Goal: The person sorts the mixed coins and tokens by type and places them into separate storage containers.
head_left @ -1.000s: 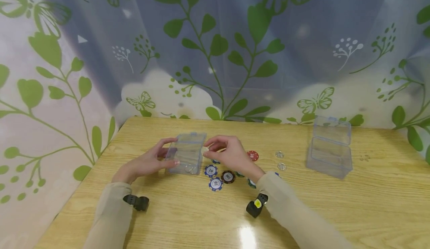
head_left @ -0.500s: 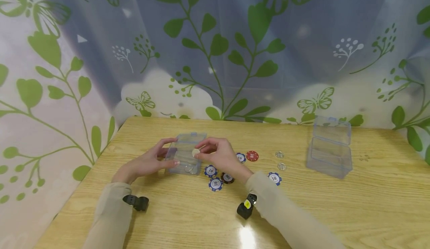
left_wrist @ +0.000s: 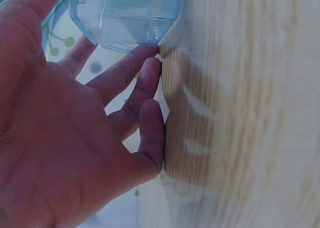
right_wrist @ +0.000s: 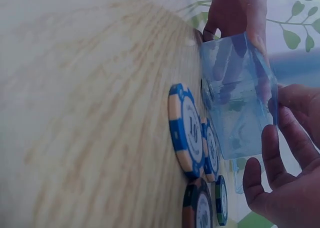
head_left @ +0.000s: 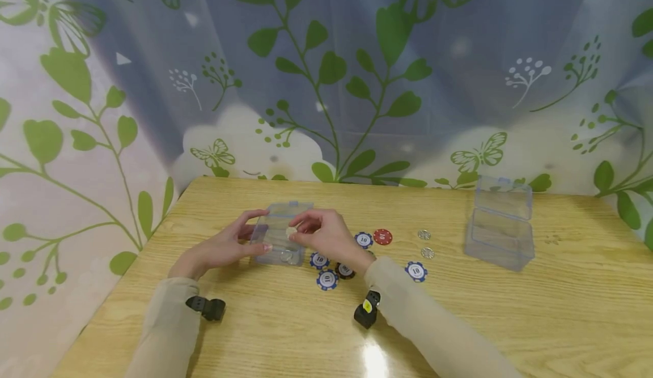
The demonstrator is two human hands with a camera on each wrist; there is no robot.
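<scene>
Head view: a pale coin-like piece [head_left: 291, 232] is located over the near box, pinched between the thumb and fingertips of the right hand [head_left: 322, 234]. That hand is closed only at the pinch. In the right wrist view its remaining fingers are loosely bent, beside the box rim.

The near box [head_left: 266, 259] is clear plastic, with its hinged lid [head_left: 296, 207] open on the far side. The left hand [head_left: 224, 249] grips it across the left end: thumb on the near edge, index finger on the far edge. In the left wrist view the other fingers of this hand are slightly bent and spread beside the box. Round silver pieces [head_left: 288, 257] show through the near end of the box; their number cannot be told.

Just right of the box, blue chips [head_left: 327, 279] marked 10 lie flat next to a dark chip [head_left: 345, 270]. Beyond the right wrist are another blue chip [head_left: 364, 240] and a red chip [head_left: 383, 237], just beside each other. Farther right lie two silver coins [head_left: 427, 253], apart, and a separate blue chip [head_left: 416, 272] nearer the person. A second clear box [head_left: 502, 247], lid raised, stands well apart at the right on the wooden table [head_left: 576, 321]. A leaf-patterned curtain [head_left: 352, 111] hangs behind.
</scene>
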